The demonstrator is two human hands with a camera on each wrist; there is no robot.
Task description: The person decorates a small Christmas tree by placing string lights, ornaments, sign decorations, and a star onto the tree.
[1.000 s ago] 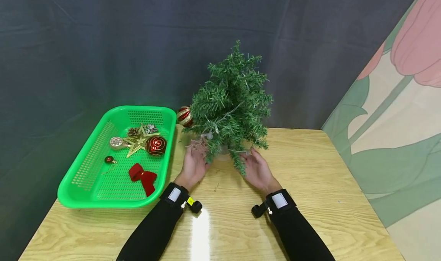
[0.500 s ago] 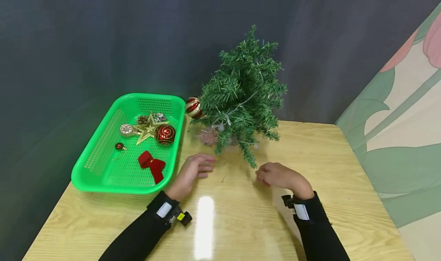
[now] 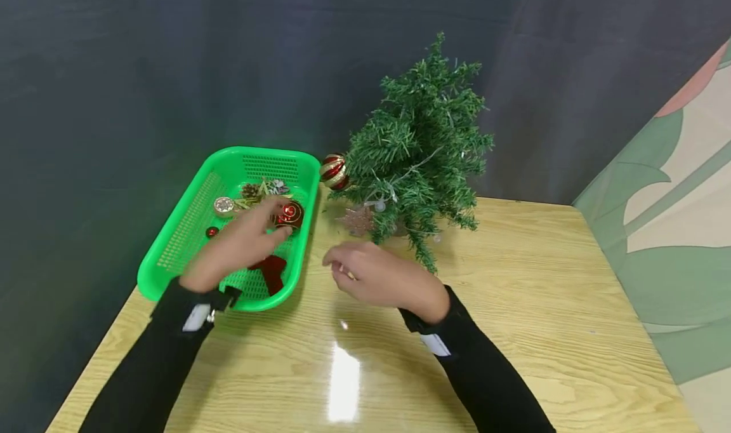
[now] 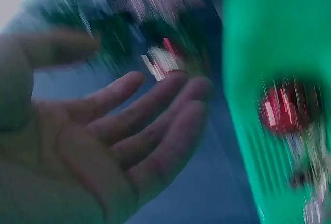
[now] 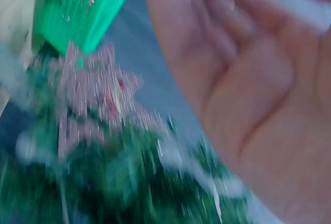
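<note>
In the head view my left hand (image 3: 242, 242) hovers over the green basket (image 3: 151, 271), fingers spread close to a dark red bauble (image 3: 289, 214) with gold swirls. Nothing lies in its palm in the left wrist view. My right hand (image 3: 379, 274) is in front of the small Christmas tree (image 3: 422, 141), above the table, with loosely bent fingers and nothing held. A pink glittery star (image 3: 358, 220) hangs low on the tree's left side, and a red-and-gold striped bauble (image 3: 334, 171) higher up. The gold star in the basket is partly hidden behind my left hand.
Also in the basket are a red velvet bow (image 3: 273, 273), a tiny red bauble (image 3: 212, 232), a pine cone (image 3: 250, 191) and a round silvery ornament (image 3: 224, 206). A dark curtain (image 3: 228, 58) hangs behind the wooden table (image 3: 514, 331).
Both hands have drawn back from the tree's lower branches. The left has moved left over the basket, the right towards the left in front of the tree. The head view has shifted slightly.
</note>
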